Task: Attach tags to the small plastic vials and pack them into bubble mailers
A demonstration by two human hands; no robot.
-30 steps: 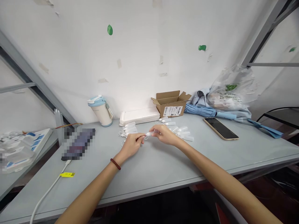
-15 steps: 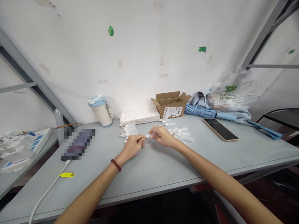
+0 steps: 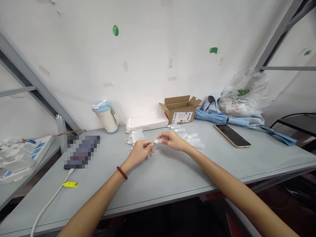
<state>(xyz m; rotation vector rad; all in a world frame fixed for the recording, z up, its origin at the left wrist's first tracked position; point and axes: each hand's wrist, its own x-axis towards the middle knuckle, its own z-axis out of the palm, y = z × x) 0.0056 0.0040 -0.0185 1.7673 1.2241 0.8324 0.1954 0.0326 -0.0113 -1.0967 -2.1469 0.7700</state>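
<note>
Plastic tube [image 3: 158, 141], one in hand: small, slender, translucent, with a white tip end and a thin pale loop hanging beneath; located at the centre of the frame, above the surface [image 3: 172, 179], lying roughly crosswise between the hands. Right hand [image 3: 174, 141], one: fingers and thumb grasping the tube's body. Left hand [image 3: 142, 151], one: thumb and forefinger pinched on its tip end, the exact part gripped hidden. Loose tubes of like kind, two clusters: left of centre [image 3: 137, 134], at least three, with loops; right of centre [image 3: 196, 140], at least three; overlap prevents a full count. White flat pieces [image 3: 148, 121], one stack, upper centre; number not legible. Cardboard box [image 3: 182, 117], one, flaps open, labelled, right of the stack. Lidded cup [image 3: 108, 120], one, blue and cream, left of the stack. Phone [image 3: 233, 135], one, right of frame. Umbrella [image 3: 212, 116], one, blue, furled, behind the phone. Bead bracelet [image 3: 121, 172], one, dark red, left wrist.
</note>
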